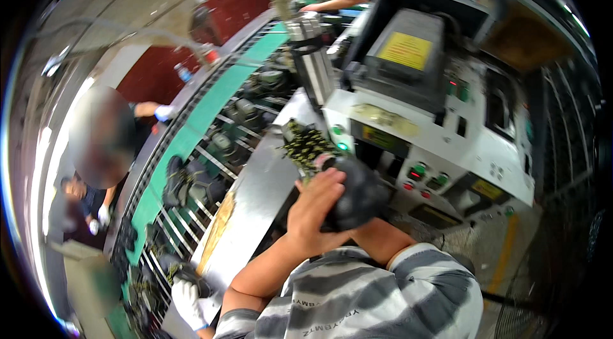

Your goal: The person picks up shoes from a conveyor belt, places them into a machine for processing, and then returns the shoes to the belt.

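Shoe upper (357, 195), dark and rounded, sits in front of the grey-and-white machine (440, 115), pressed between a person's hand and the machine's lower front. The left hand (313, 211) has its grip wrapped over the near side of the shoe upper, fingers curled across the top, holding it. The right hand is hidden behind the shoe upper and the forearm, so I cannot tell how its grip stands. A striped grey-and-white sleeve (357, 301) fills the lower edge of the view.

Just behind the shoe upper, another shoe with green-patterned laces (305, 144) lies on the steel tabletop (255, 198) beside the machine.

Left of the tabletop runs a conveyor with a green belt (191, 131) and wire racks (211, 160); the racks hold dark shoes, one per bay, lying on their sides or soles. A white-gloved hand (188, 301) at the lower left rests by one dark shoe on the rack. Farther up the line, another person's bare arm (332, 2) reaches over the racks.
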Demonstrator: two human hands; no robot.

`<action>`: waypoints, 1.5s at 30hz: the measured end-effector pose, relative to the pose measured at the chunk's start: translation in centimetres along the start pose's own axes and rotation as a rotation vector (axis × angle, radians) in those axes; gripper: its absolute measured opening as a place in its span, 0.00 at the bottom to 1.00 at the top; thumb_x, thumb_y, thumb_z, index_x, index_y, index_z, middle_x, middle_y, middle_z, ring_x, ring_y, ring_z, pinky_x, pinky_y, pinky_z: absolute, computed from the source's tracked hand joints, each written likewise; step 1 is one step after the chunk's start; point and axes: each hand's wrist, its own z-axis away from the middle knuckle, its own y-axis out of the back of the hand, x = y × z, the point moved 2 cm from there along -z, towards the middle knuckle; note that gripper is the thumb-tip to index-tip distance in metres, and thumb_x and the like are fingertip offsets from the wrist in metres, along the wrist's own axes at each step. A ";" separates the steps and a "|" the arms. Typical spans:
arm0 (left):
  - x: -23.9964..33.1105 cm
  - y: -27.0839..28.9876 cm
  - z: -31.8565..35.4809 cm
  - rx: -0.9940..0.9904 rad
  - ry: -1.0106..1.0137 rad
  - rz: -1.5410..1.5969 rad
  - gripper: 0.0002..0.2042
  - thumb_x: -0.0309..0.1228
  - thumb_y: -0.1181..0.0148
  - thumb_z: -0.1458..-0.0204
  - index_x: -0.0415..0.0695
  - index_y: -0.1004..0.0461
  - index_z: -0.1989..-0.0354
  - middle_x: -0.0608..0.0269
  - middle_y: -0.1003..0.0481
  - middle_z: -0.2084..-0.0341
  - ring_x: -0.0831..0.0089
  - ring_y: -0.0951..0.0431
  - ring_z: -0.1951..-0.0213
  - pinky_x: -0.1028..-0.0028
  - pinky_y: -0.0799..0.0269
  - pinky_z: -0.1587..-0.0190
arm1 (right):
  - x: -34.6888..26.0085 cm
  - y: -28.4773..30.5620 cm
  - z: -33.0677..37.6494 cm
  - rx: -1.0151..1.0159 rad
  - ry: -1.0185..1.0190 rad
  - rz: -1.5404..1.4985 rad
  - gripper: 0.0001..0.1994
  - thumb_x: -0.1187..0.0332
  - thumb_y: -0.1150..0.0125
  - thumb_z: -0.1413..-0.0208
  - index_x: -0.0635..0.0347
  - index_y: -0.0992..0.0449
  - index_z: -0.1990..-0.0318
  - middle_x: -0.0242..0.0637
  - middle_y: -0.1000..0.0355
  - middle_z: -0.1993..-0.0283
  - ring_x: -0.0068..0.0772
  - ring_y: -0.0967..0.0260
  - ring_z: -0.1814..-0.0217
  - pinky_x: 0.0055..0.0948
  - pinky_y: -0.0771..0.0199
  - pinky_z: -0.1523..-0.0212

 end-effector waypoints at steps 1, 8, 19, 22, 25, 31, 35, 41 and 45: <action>0.9 -1.4 -1.0 -0.079 -0.086 0.081 0.37 0.31 0.23 0.65 0.35 0.35 0.45 0.39 0.30 0.48 0.45 0.29 0.44 0.56 0.34 0.42 | 1.1 3.4 -0.6 0.029 -0.009 0.073 0.35 0.55 0.30 0.58 0.62 0.35 0.44 0.47 0.34 0.47 0.53 0.37 0.45 0.43 0.37 0.43; -7.4 -14.2 5.3 -0.188 0.330 0.334 0.04 0.24 0.38 0.52 0.38 0.23 0.68 0.55 0.23 0.76 0.65 0.22 0.73 0.73 0.28 0.69 | 7.8 27.1 -7.4 0.315 -0.062 0.907 0.33 0.53 0.32 0.53 0.59 0.33 0.42 0.42 0.32 0.43 0.48 0.35 0.44 0.39 0.36 0.42; -15.0 -21.7 12.9 -0.356 0.726 0.131 0.08 0.32 0.40 0.51 0.39 0.23 0.71 0.51 0.23 0.77 0.58 0.21 0.75 0.67 0.27 0.71 | 13.0 46.4 -29.9 0.506 -0.638 0.757 0.42 0.53 0.29 0.74 0.67 0.31 0.47 0.54 0.27 0.50 0.54 0.29 0.47 0.41 0.30 0.48; -15.6 -21.7 12.8 -0.323 0.771 0.147 0.08 0.32 0.40 0.51 0.39 0.23 0.71 0.50 0.23 0.78 0.58 0.21 0.75 0.67 0.27 0.71 | 18.1 47.4 -33.6 0.414 -0.716 0.895 0.41 0.54 0.29 0.74 0.70 0.31 0.49 0.56 0.28 0.50 0.53 0.30 0.45 0.40 0.30 0.46; -16.5 -21.9 13.1 -0.266 0.794 0.157 0.08 0.31 0.40 0.51 0.39 0.23 0.71 0.50 0.24 0.78 0.58 0.21 0.76 0.67 0.27 0.71 | 20.8 45.1 -35.2 0.249 -0.951 0.967 0.46 0.57 0.30 0.72 0.66 0.40 0.40 0.54 0.29 0.45 0.51 0.32 0.42 0.44 0.32 0.43; -16.2 -21.4 12.6 -0.292 0.812 0.166 0.09 0.32 0.41 0.52 0.38 0.23 0.70 0.48 0.23 0.76 0.56 0.21 0.74 0.67 0.25 0.69 | 21.2 43.9 -35.9 0.218 -1.001 1.002 0.48 0.57 0.30 0.70 0.61 0.43 0.35 0.49 0.35 0.38 0.49 0.36 0.37 0.47 0.34 0.41; -15.9 -21.3 12.6 -0.301 0.784 0.132 0.09 0.32 0.41 0.52 0.38 0.22 0.70 0.49 0.23 0.76 0.56 0.21 0.74 0.66 0.25 0.69 | 21.3 43.7 -34.2 0.197 -0.966 0.973 0.44 0.56 0.32 0.67 0.59 0.39 0.37 0.48 0.35 0.38 0.48 0.35 0.38 0.47 0.33 0.43; -15.6 -21.1 13.3 -0.276 0.802 0.117 0.09 0.32 0.41 0.52 0.38 0.23 0.71 0.49 0.23 0.77 0.55 0.21 0.74 0.66 0.26 0.69 | 20.7 43.4 -33.2 0.150 -0.959 1.018 0.39 0.51 0.34 0.63 0.55 0.33 0.40 0.46 0.33 0.39 0.48 0.36 0.37 0.45 0.32 0.43; -15.9 -20.6 13.4 -0.259 0.794 0.109 0.09 0.31 0.40 0.52 0.37 0.23 0.71 0.49 0.23 0.77 0.56 0.21 0.74 0.66 0.26 0.69 | 19.8 42.9 -31.5 0.153 -0.934 1.079 0.37 0.45 0.39 0.55 0.58 0.33 0.39 0.47 0.34 0.38 0.49 0.37 0.36 0.43 0.35 0.40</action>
